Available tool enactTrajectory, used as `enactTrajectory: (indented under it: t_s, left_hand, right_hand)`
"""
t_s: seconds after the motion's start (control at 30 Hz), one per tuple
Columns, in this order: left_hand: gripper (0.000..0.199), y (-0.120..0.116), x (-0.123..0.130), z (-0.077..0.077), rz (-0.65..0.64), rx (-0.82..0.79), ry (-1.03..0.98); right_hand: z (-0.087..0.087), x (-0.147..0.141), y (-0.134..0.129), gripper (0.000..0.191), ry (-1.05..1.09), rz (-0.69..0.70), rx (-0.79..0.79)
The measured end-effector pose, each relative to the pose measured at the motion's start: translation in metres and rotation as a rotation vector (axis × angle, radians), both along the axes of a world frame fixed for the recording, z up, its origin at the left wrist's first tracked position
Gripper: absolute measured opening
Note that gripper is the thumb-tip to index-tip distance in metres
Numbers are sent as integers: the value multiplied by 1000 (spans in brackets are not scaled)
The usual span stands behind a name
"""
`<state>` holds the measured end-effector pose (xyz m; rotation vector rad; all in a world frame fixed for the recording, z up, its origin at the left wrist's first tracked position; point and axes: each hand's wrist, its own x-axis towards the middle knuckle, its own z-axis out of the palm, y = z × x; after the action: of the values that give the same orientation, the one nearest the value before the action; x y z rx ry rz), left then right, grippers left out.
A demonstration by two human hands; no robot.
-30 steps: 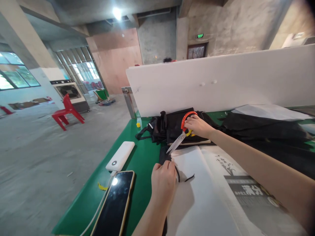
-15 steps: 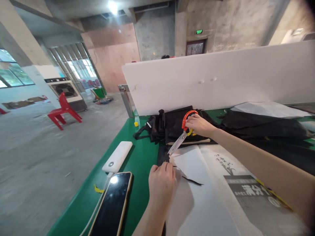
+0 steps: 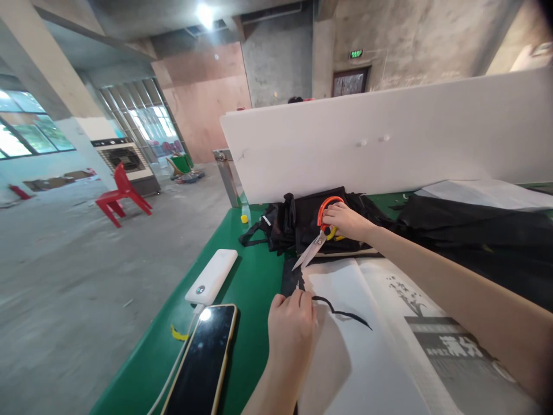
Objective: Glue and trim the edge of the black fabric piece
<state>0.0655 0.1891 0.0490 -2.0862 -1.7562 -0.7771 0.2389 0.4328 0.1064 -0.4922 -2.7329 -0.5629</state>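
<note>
My right hand (image 3: 341,220) is closed round the red and yellow handles of a pair of scissors (image 3: 314,248). The blades are parted and point down and left, over the upper part of a strip of black cloth (image 3: 292,279). Below the tips, my left hand (image 3: 292,323) grips this cloth with curled fingers. A thin black strip (image 3: 352,315) curves out to the right from beside the left hand, above a white sheet (image 3: 345,288). The cloth's edge near the blades looks jagged.
A white power bank (image 3: 212,276) and a cabled phone (image 3: 202,360) lie on the green table (image 3: 254,282) at left. Black bags (image 3: 283,222) and black cloth (image 3: 475,236) lie behind. A white board (image 3: 389,138) stands along the back.
The scissor blades have opened wider and their tips have lifted off the cut. More of the thin black strip shows, curling right. The view has shifted slightly.
</note>
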Motion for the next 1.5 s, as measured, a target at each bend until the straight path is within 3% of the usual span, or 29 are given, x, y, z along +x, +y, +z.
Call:
enactTrajectory:
  t_s: [0.27,0.5,1.0,1.5]
  left_hand:
    - [16,0,1,-1,3,-9,3]
    - [15,2,0,-5,4,22,14]
    - [14,2,1,-9,11,42,15]
    - [15,1,1,-4,14,49,32]
  right_hand:
    - [-8,-3,3,23,15,32,-54]
    - [-5,-6,3,19,6,-10,-85]
    - [-7,-12,9,14,-46,-12,-51]
    - [-13,-14,18,16,-30,7,-102]
